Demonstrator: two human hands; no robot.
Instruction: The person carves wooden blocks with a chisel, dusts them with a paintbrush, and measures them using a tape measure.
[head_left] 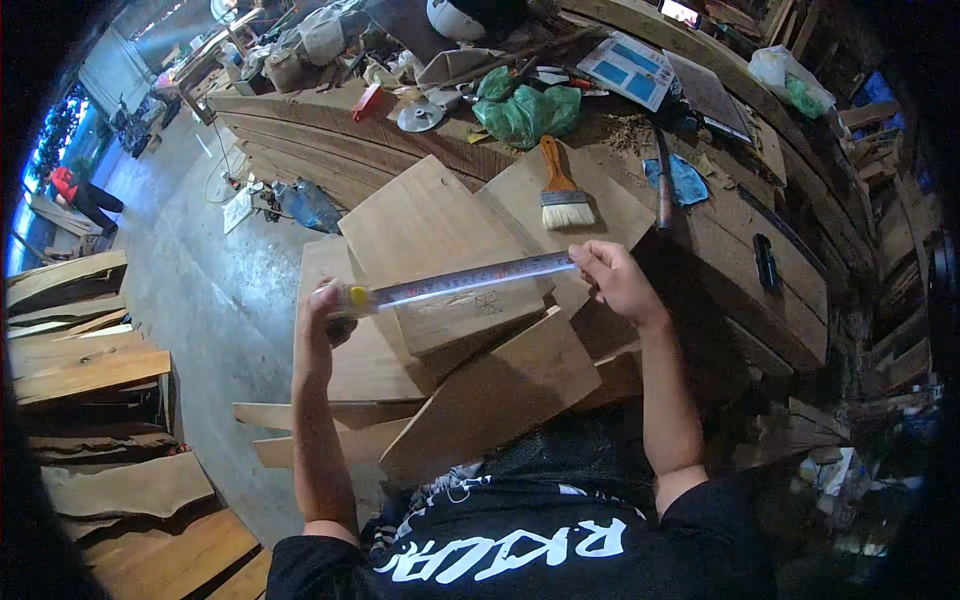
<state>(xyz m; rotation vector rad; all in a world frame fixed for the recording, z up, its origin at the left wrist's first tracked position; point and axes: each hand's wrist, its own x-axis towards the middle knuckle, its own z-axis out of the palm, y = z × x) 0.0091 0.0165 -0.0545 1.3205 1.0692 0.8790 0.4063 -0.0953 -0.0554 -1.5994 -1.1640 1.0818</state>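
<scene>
My left hand (335,312) is closed around the yellow-marked case of a tape measure (470,282). The blade runs out to the right, where my right hand (612,278) pinches its far end between thumb and fingers. Beneath the stretched blade lies a wooden board (440,215) with a pencilled mark near its front edge. More flat boards overlap around it, including a tilted wooden piece (500,390) close to my body. A paintbrush (565,190) with a wooden handle rests on a board just beyond my right hand.
Behind the boards, a cluttered bench holds a green plastic bag (530,112), a printed sheet (628,68), a metal disc (420,116) and a long-handled tool (664,180). Stacked planks (100,365) line the left side. A person in red (75,190) bends over far left.
</scene>
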